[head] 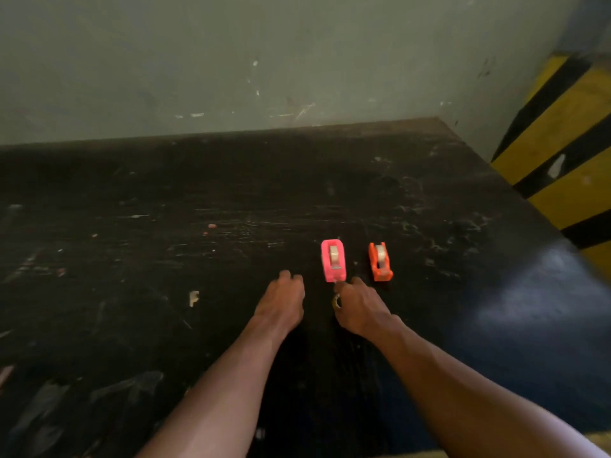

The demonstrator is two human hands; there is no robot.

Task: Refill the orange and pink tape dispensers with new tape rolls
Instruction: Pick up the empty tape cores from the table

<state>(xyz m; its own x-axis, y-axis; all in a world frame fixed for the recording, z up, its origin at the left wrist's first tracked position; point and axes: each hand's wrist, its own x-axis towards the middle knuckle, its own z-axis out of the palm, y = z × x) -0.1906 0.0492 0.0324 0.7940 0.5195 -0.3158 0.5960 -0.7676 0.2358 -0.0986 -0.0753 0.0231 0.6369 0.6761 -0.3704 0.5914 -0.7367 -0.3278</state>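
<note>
Hands first: left hand [281, 300] resting knuckles-up on the dark surface [165, 259], fingers curled under, nothing visibly held, just left of the pink dispenser. Right hand [358, 305] closed loosely around a small pale ring [336, 300], apparently a tape roll or spent core, peeking out at the thumb side; fingertips touching or almost touching the near end of the pink dispenser [333, 260].

Pink dispenser standing upright toward the right half of the surface, well in from the back edge, a pale roll seated in its well. Orange dispenser [380, 262] just beside it on the right, apart, also upright and carrying a pale roll. Both wells filled, then; judging by that, refill looks done or nearly so, with only the leftover ring to set aside. Cannot tell whether the seated rolls are new or old.
</note>
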